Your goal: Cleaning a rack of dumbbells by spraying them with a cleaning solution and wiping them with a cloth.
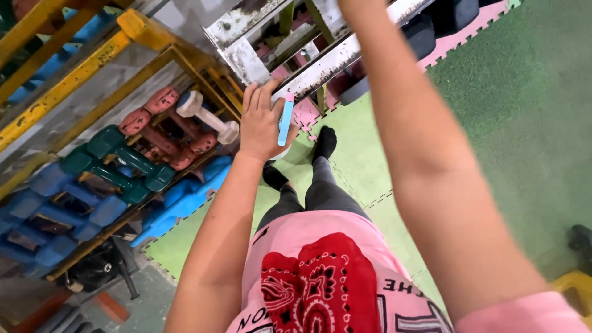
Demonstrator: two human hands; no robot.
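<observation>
My left hand (260,123) is raised in front of me and grips a slim light-blue stick with a pink tip (285,119) between thumb and palm. The fingertips reach up to a worn white metal frame (320,61) just above the hand. My right forearm (419,154) stretches up past that frame and leaves the picture at the top edge, so the right hand itself is hidden. Below are my pink shirt with a red bandana (317,287) and my legs in dark leggings and black socks (325,143).
A yellow metal rack (80,74) on the left holds dumbbells: white (208,116), red (161,126), green (120,163) and blue (68,206). Green and pink foam mats (505,105) cover the floor. Black weights (444,18) lie at the top right.
</observation>
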